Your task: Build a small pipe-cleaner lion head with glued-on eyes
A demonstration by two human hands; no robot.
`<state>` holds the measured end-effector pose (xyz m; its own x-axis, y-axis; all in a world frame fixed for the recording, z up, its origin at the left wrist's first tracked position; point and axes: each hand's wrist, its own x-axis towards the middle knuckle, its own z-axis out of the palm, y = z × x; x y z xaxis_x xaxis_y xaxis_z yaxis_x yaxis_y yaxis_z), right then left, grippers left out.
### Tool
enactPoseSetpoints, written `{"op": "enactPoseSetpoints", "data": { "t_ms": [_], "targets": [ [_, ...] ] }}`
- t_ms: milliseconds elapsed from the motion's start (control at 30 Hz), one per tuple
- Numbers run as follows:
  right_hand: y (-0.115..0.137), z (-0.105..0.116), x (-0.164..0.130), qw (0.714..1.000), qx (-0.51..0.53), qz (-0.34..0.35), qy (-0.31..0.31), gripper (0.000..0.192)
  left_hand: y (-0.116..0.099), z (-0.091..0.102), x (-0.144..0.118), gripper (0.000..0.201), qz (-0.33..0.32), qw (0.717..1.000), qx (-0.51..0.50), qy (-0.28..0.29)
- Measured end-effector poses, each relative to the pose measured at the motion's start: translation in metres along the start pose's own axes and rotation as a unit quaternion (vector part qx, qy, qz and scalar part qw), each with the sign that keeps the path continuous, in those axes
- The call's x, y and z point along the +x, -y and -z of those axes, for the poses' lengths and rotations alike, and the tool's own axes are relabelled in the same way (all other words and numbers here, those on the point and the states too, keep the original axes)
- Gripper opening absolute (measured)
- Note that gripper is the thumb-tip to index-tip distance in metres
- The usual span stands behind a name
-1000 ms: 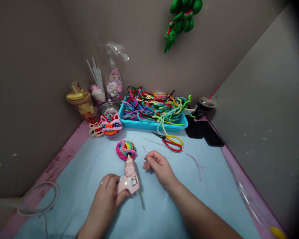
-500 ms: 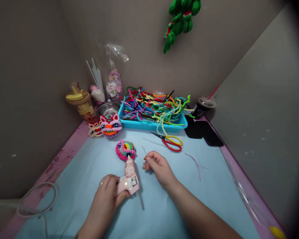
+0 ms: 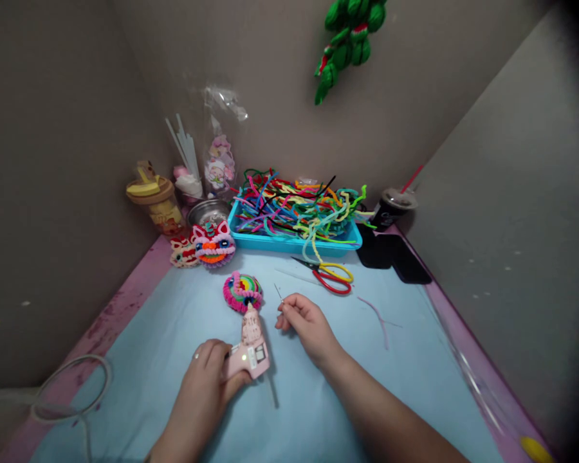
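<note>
My left hand [image 3: 207, 370] is wrapped round the handle of a pink hot glue gun [image 3: 253, 350], a glue stick poking out of its back end. The nozzle points away from me and meets the near edge of a round, multicoloured pipe-cleaner piece [image 3: 242, 292]; whether it touches is hard to tell. To the right, my right hand [image 3: 302, 318] pinches a thin, needle-like pin [image 3: 278, 292] between thumb and fingertips, its tip angled up and left. Red-and-yellow-handled scissors [image 3: 335, 278] lie beyond that hand, and a lilac pipe cleaner [image 3: 379, 318] rests farther right.
A blue tray [image 3: 294, 244] heaped with pipe cleaners stands at the back. Left of it are finished lion heads [image 3: 215, 244], a metal bowl [image 3: 210, 211] and a lidded cup [image 3: 154, 199]. A dark drink cup [image 3: 392, 209] and black flat objects [image 3: 390, 254] sit back right. A white cable [image 3: 72, 386] loops at left.
Both hands, the glue gun and the pin hold nearly the same positions. Only a very slight shift of the whole view shows.
</note>
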<state>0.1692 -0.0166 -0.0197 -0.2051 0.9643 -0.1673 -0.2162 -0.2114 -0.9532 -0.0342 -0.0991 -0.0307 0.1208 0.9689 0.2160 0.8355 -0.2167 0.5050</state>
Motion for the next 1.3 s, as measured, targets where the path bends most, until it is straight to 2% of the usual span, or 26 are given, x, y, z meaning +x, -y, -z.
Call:
{"op": "enactPoseSetpoints", "data": {
  "t_ms": [233, 1100, 1300],
  "targets": [
    [-0.0005, 0.0, 0.0002, 1.0, 0.004, 0.004, 0.005, 0.024, 0.0006, -0.0008, -0.0007, 0.034, -0.008, 1.0, 0.0, -0.007],
    [0.0008, -0.0008, -0.0004, 1.0, -0.006, -0.002, 0.0, 0.024, 0.0009, 0.0058, 0.003, 0.029, 0.003, 0.999, -0.042, 0.024],
    [0.0017, -0.0009, -0.0006, 1.0, -0.006, -0.006, 0.001, 0.023, -0.0004, 0.0091, 0.0056, 0.029, 0.005, 0.997, -0.064, 0.052]
  ]
}}
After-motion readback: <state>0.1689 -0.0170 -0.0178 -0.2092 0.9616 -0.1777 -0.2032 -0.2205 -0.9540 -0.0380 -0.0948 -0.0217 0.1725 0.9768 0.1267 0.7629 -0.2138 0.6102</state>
